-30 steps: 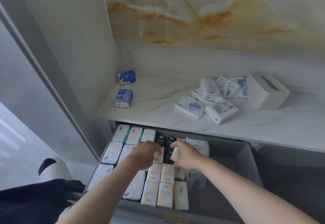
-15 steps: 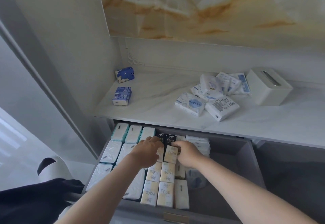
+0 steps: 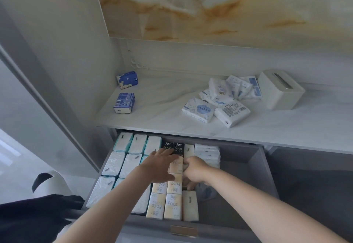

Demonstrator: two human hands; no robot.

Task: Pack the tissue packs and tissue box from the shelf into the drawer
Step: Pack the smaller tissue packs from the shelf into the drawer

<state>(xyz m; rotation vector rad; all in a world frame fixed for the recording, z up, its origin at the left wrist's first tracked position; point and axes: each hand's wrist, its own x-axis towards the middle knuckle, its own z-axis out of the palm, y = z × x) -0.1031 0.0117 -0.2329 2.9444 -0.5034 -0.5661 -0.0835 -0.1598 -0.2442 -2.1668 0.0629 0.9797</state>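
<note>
Head view. Down since a second ago: cream pack (image 3: 176,164), then raised over drawer (image 3: 263,166), now seated in cream column. One more pack stowed; tissue box (image 3: 280,90), loose white packs (image 3: 219,101) and blue packs (image 3: 124,102) left on shelf (image 3: 162,105).

Left hand (image 3: 158,168) flat, straight fingers (image 3: 166,153) pressing pack tops. Right hand (image 3: 197,171) curled, gripping pack's right edge. Pack between both fingers, printed face up, long axis front-to-back.

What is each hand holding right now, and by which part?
The right hand grips a cream Face pack by its right edge; the left hand rests flat, holding nothing.
</note>
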